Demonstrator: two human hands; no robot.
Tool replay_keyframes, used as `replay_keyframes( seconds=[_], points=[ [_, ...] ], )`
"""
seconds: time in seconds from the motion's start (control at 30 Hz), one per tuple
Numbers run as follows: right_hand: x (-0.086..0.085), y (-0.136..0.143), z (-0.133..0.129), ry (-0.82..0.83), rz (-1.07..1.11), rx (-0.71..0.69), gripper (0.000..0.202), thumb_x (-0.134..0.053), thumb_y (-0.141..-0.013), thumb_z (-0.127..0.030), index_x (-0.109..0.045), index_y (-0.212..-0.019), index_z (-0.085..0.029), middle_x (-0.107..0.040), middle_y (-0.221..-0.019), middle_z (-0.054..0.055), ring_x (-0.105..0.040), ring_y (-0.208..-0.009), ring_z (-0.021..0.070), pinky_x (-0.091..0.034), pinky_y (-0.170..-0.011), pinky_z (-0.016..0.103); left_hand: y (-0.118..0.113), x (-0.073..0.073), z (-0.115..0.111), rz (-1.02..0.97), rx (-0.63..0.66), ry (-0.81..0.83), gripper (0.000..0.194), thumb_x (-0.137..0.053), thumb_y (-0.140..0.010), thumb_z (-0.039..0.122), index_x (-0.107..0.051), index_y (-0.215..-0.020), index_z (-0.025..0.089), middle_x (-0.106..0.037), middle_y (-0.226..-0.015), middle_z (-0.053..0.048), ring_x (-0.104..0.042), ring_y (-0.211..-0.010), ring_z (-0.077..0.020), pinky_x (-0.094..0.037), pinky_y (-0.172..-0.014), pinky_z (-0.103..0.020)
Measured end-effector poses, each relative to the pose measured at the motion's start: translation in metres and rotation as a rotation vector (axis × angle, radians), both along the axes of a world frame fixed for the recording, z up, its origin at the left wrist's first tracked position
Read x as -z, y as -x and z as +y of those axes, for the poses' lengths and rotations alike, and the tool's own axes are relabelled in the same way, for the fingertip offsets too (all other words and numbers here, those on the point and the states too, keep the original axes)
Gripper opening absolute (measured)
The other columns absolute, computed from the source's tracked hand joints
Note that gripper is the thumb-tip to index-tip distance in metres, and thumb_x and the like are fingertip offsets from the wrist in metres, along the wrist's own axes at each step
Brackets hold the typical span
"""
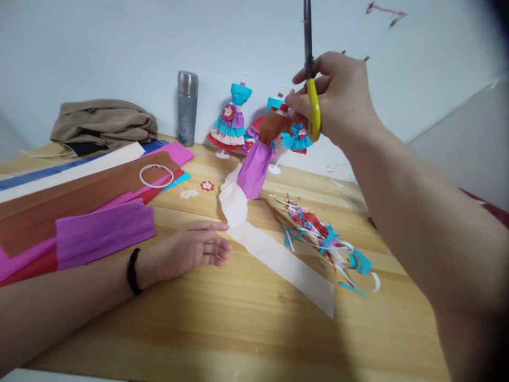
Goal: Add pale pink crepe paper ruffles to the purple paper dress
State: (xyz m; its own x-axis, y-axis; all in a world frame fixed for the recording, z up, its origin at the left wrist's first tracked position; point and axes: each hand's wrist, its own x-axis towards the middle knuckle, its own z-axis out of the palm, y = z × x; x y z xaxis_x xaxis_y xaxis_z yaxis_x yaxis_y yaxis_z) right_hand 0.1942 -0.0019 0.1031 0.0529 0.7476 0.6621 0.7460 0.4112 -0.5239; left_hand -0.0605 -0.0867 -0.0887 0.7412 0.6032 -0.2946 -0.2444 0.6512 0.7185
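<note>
My right hand (338,95) is raised and pinches the top of a small paper dress (253,164) with a brown bodice and purple skirt. Scissors (313,106) with a yellow handle hang on the same hand, blades upward. From the skirt's lower end a pale crepe paper strip (286,262) trails across the wooden table. My left hand (194,248) is low over the table, fingers loosely stretched, its fingertips close to the strip's bend. Whether they touch it I cannot tell.
Crepe paper sheets (79,207) lie at left, with a white ring (156,176) on them. Two paper flowers (207,185) are nearby. Paper scraps (318,228) lie at right. Finished dresses (230,122), a flask (187,109) and brown cloth (104,124) line the back.
</note>
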Motion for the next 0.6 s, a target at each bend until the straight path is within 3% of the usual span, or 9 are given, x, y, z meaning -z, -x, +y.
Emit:
replay_keyframes(
  seconds=[0.27,0.4,0.5,0.6],
  points=[
    [0.003,-0.006,0.004,-0.048,0.024,0.018,0.024,-0.068,-0.072,-0.003,-0.059,-0.084,-0.021,-0.059,-0.056,-0.005,-0.060,-0.045,0.0139,-0.039,-0.044,0.026,0.001,-0.003,-0.001,-0.001,-0.001,0.014,0.039,-0.071,-0.081,0.023,-0.056,-0.115,0.013,-0.071,-0.090,-0.010,-0.069,-0.078,-0.0167,-0.052,-0.077,-0.031],
    [0.006,-0.009,-0.004,-0.235,0.171,0.066,0.027,-0.062,-0.071,0.000,-0.056,-0.086,-0.021,-0.053,-0.054,-0.008,-0.058,-0.043,0.0105,-0.036,-0.040,0.022,0.001,-0.001,-0.001,-0.017,0.005,0.012,0.037,-0.072,-0.081,0.024,-0.058,-0.113,0.013,-0.072,-0.090,-0.010,-0.070,-0.078,-0.0170,-0.052,-0.077,-0.031],
    [0.016,-0.016,-0.015,-0.359,0.300,0.027,0.026,-0.058,-0.072,0.000,-0.055,-0.087,-0.021,-0.055,-0.057,-0.008,-0.056,-0.042,0.0094,-0.036,-0.037,0.022,0.001,0.000,0.000,-0.035,0.007,0.013,0.036,-0.073,-0.082,0.025,-0.060,-0.113,0.013,-0.072,-0.090,-0.010,-0.070,-0.078,-0.0175,-0.053,-0.077,-0.031],
    [0.037,-0.021,-0.036,-0.296,0.330,-0.028,0.019,-0.062,-0.076,-0.004,-0.058,-0.086,-0.020,-0.059,-0.060,-0.006,-0.058,-0.043,0.0084,-0.040,-0.042,0.023,0.000,0.002,0.000,-0.050,0.012,0.011,0.030,-0.074,-0.080,0.027,-0.065,-0.104,0.013,-0.072,-0.087,-0.010,-0.070,-0.077,-0.0172,-0.053,-0.075,-0.030]
  ],
)
